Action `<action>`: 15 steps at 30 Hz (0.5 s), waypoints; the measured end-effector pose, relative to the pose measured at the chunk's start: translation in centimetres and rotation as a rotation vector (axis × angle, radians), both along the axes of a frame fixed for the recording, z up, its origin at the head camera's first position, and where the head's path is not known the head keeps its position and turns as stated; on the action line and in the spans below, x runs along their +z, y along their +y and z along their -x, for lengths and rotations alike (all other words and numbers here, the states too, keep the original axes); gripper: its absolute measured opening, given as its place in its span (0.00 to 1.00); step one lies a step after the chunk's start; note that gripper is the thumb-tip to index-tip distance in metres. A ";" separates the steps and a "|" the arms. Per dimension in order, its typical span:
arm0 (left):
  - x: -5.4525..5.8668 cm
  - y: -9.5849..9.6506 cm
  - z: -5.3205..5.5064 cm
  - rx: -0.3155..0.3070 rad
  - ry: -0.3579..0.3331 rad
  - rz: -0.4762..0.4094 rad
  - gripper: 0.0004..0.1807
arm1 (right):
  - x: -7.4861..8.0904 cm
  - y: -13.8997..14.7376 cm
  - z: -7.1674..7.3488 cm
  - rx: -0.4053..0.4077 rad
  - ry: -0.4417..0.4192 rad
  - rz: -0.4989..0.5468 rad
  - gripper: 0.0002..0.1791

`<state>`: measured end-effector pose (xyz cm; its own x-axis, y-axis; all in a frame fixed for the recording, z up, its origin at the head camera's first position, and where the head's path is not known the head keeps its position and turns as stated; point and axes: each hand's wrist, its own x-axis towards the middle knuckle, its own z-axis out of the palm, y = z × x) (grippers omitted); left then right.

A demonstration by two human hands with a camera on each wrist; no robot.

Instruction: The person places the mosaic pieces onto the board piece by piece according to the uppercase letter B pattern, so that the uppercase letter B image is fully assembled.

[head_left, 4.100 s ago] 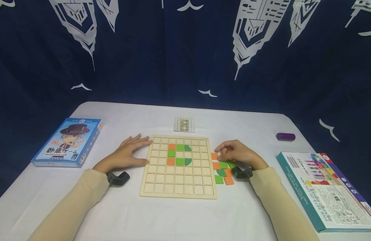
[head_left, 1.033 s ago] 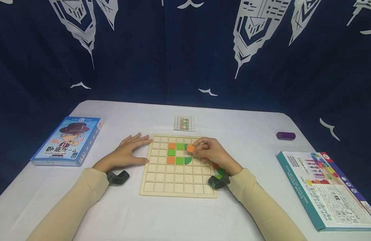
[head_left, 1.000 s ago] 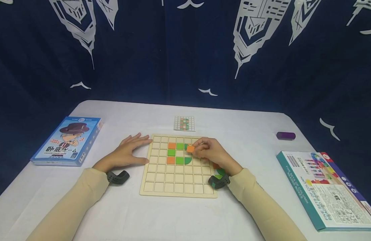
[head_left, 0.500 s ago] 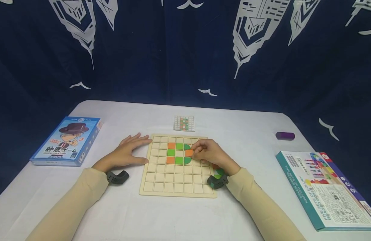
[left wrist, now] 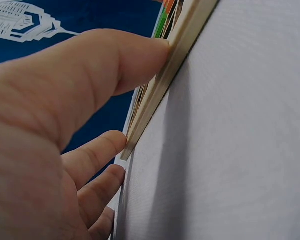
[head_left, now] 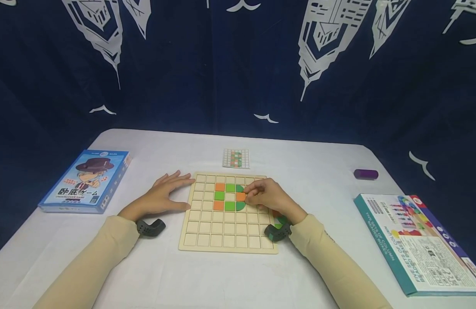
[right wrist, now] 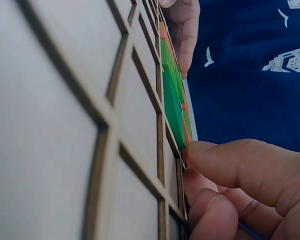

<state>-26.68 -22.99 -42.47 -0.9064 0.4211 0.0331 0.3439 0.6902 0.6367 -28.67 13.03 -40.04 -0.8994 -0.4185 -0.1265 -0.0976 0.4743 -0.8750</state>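
A wooden grid board (head_left: pixel 210 242) lies flat on the table, with orange, light green and dark green tiles in some cells. My left hand (head_left: pixel 160 197) rests at the board's left edge, thumb and fingertips touching the rim, fingers spread; the left wrist view shows the thumb (left wrist: pixel 140 60) against the side. Over the board's right half, my right hand (head_left: pixel 270 196) pinches an orange square tile (head_left: pixel 240 197), which sits in a cell between two dark green rounded tiles (head_left: pixel 240 206). In the right wrist view the thumb (right wrist: pixel 215 157) partly hides that tile.
Spare tiles (head_left: pixel 281 220) lie right of the board, mostly under the right wrist. A small pattern card (head_left: pixel 236 159) is behind the board. A blue game box (head_left: pixel 85 182) stands left; a purple cylinder (head_left: pixel 366 174) and a large white-teal box (head_left: pixel 419 244) are right.
My right hand went from the spare tiles to the board with an orange square tile, then lowered it leftward into the cell between the dark green tiles. The left hand stayed put.
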 end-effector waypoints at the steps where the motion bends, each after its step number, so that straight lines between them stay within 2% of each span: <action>1: 0.0 0.0 0.0 0.001 -0.001 0.000 0.48 | 0.1 0.0 0.0 0.001 -0.005 -0.001 0.13; 7: -0.1 -0.1 0.0 0.004 -0.001 -0.003 0.48 | 0.3 -0.2 -0.2 0.004 -0.011 -0.001 0.13; 15: -0.1 0.0 0.0 0.001 0.002 0.002 0.48 | 0.3 -0.6 -0.1 0.004 0.041 -0.049 0.10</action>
<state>-26.71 -23.04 -42.53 -0.9068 0.4202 0.0339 0.3442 0.6916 0.6350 -28.56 12.45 -39.70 -0.9025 -0.4165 -0.1097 -0.1351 0.5156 -0.8461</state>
